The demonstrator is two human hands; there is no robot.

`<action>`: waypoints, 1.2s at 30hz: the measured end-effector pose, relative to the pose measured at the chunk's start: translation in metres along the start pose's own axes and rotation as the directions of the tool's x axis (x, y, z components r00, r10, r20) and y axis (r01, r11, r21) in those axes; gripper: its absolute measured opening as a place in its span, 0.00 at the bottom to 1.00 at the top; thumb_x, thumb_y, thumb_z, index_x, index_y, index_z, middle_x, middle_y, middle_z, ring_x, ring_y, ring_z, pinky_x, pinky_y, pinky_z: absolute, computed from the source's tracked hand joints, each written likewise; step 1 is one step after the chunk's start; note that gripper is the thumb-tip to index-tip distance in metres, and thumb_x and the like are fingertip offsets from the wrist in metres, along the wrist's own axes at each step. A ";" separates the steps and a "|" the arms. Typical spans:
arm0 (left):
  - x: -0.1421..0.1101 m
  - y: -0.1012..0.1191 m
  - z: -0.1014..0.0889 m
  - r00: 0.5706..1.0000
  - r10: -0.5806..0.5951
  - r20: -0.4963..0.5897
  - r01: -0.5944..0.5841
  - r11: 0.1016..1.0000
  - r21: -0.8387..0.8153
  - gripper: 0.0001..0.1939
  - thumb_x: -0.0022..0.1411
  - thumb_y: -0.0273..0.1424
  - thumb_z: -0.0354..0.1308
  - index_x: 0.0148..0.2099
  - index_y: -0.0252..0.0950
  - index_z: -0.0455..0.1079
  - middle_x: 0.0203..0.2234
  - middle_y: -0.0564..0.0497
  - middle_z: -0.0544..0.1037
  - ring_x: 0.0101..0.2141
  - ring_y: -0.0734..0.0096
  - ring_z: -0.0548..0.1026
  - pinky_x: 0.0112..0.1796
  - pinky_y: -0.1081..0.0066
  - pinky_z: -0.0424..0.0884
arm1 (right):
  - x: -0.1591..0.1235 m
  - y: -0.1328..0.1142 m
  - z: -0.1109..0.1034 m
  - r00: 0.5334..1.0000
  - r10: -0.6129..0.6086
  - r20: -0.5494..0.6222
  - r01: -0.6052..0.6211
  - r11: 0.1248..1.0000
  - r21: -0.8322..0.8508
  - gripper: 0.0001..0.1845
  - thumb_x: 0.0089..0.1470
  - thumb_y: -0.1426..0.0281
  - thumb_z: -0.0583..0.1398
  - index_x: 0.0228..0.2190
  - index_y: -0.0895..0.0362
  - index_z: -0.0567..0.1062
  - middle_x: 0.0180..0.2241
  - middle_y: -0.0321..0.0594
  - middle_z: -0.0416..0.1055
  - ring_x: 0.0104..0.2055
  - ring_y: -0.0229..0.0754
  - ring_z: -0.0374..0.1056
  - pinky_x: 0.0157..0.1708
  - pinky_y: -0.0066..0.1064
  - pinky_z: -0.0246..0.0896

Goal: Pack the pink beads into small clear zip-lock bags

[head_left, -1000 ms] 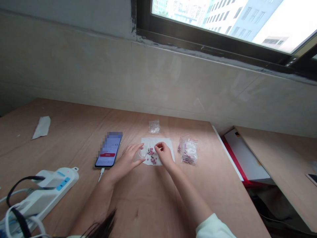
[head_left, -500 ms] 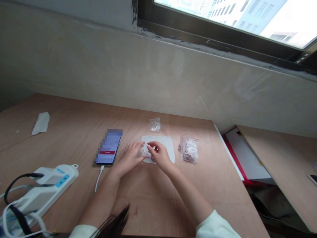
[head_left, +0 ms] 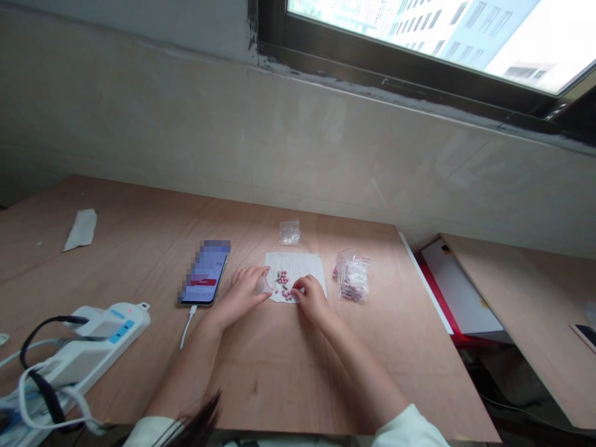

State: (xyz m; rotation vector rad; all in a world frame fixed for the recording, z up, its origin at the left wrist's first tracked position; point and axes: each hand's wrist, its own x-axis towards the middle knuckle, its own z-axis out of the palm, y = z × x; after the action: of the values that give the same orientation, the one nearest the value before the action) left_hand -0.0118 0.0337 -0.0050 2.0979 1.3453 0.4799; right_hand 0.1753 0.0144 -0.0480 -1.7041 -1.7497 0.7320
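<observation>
My left hand (head_left: 249, 287) is at the left edge of a white sheet (head_left: 310, 266), thumb and forefinger apart at their tips. A thin red cord (head_left: 267, 280) curves out from its fingers. On the sheet lie several small pink beads (head_left: 283, 277) and a few dark, narrow pieces (head_left: 278, 274). My right hand (head_left: 311, 297) reaches the lower right of these beads, with thumb and forefinger pinched together. What sits between those fingertips is too small to make out.
Clear bags of pink beads (head_left: 354, 279) lie to the right; a small clear bag (head_left: 290, 232) lies behind the sheet. A charging phone (head_left: 205, 273), a power strip (head_left: 100, 354) with cables and a white paper piece (head_left: 81, 230) are on the left. The desk edge runs along the right.
My right hand has moved right and down, away from the cord, to the beads at the sheet's lower part. More beads now show. My left hand has stayed nearly still.
</observation>
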 end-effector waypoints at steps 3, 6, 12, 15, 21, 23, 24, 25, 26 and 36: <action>0.004 -0.004 0.002 1.000 -0.003 -0.001 0.003 1.000 0.008 0.23 0.49 0.32 0.53 0.49 0.36 0.58 0.45 0.46 0.67 0.47 0.61 0.61 0.47 0.62 0.54 | -0.002 0.000 -0.001 1.000 -0.021 0.019 0.021 0.999 -0.026 0.04 0.43 0.76 0.56 0.22 0.57 0.69 0.28 0.39 0.63 0.33 0.39 0.60 0.35 0.30 0.55; 0.005 -0.005 0.004 1.000 0.000 -0.013 0.001 1.000 0.009 0.23 0.49 0.32 0.54 0.49 0.37 0.59 0.45 0.47 0.67 0.47 0.61 0.61 0.47 0.62 0.54 | -0.001 0.000 -0.002 1.000 -0.024 -0.004 0.024 0.999 -0.025 0.05 0.43 0.76 0.55 0.21 0.58 0.69 0.27 0.40 0.65 0.33 0.39 0.60 0.34 0.31 0.55; 0.004 0.003 0.008 1.000 0.018 -0.004 -0.018 1.000 0.003 0.21 0.50 0.33 0.53 0.48 0.38 0.60 0.43 0.48 0.68 0.46 0.61 0.62 0.47 0.62 0.54 | 0.006 -0.030 -0.007 0.997 -0.002 -0.073 0.017 0.979 0.202 0.04 0.45 0.71 0.55 0.24 0.58 0.70 0.27 0.40 0.68 0.30 0.38 0.62 0.32 0.29 0.56; 0.003 0.008 0.009 1.000 0.006 -0.006 -0.006 1.000 -0.005 0.21 0.50 0.33 0.53 0.48 0.36 0.60 0.43 0.46 0.68 0.46 0.61 0.62 0.47 0.62 0.54 | 0.004 -0.039 -0.005 0.999 0.009 -0.052 0.004 0.968 0.252 0.06 0.46 0.70 0.55 0.28 0.58 0.70 0.30 0.40 0.68 0.31 0.38 0.62 0.32 0.29 0.57; -0.002 0.012 0.004 0.999 -0.036 0.003 0.037 0.997 -0.064 0.22 0.50 0.31 0.53 0.50 0.37 0.58 0.45 0.45 0.67 0.48 0.61 0.61 0.48 0.62 0.54 | -0.016 -0.016 0.006 0.989 0.095 -0.113 -0.091 0.995 0.041 0.07 0.44 0.72 0.55 0.30 0.59 0.67 0.32 0.45 0.66 0.36 0.43 0.59 0.35 0.34 0.55; -0.002 0.014 0.002 0.999 -0.041 0.013 0.042 0.995 -0.085 0.22 0.50 0.31 0.52 0.50 0.38 0.58 0.45 0.46 0.67 0.48 0.62 0.61 0.49 0.61 0.53 | -0.022 -0.010 0.008 0.993 0.062 -0.103 -0.064 0.998 -0.017 0.06 0.44 0.73 0.54 0.29 0.59 0.67 0.32 0.44 0.65 0.37 0.44 0.58 0.35 0.34 0.55; -0.002 0.014 0.000 0.999 -0.044 0.017 0.045 0.995 -0.094 0.23 0.50 0.30 0.52 0.50 0.38 0.57 0.45 0.46 0.66 0.49 0.62 0.60 0.49 0.61 0.52 | -0.024 -0.009 0.008 0.994 0.051 -0.098 -0.055 0.998 -0.037 0.05 0.44 0.74 0.54 0.28 0.58 0.67 0.32 0.44 0.64 0.36 0.44 0.58 0.34 0.34 0.55; -0.001 0.015 -0.001 0.999 -0.048 0.019 0.050 0.993 -0.103 0.23 0.50 0.30 0.52 0.50 0.38 0.57 0.46 0.46 0.66 0.49 0.62 0.60 0.49 0.60 0.51 | -0.026 -0.008 0.009 0.994 0.044 -0.097 -0.049 0.998 -0.049 0.05 0.43 0.75 0.53 0.27 0.58 0.66 0.31 0.43 0.64 0.35 0.43 0.58 0.34 0.34 0.55; -0.001 0.015 -0.002 0.998 -0.057 0.020 0.059 0.992 -0.111 0.24 0.50 0.30 0.52 0.51 0.38 0.56 0.47 0.46 0.66 0.49 0.62 0.60 0.50 0.60 0.51 | -0.027 -0.008 0.008 0.995 0.039 -0.095 -0.044 0.998 -0.054 0.05 0.43 0.76 0.53 0.27 0.57 0.66 0.31 0.43 0.63 0.35 0.43 0.58 0.33 0.34 0.55; -0.001 0.005 0.003 0.998 -0.062 0.023 0.064 0.993 -0.102 0.19 0.48 0.33 0.54 0.44 0.39 0.58 0.44 0.48 0.68 0.47 0.59 0.63 0.48 0.58 0.52 | -0.025 -0.013 0.005 0.999 0.010 -0.037 -0.013 0.995 -0.102 0.05 0.45 0.77 0.52 0.25 0.57 0.66 0.29 0.41 0.63 0.34 0.40 0.59 0.33 0.31 0.54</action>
State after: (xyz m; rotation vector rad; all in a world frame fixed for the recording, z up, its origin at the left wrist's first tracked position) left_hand -0.0070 0.0298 -0.0036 1.9660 1.3424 0.4902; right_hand 0.1629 -0.0112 -0.0431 -1.7851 -1.7810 0.6221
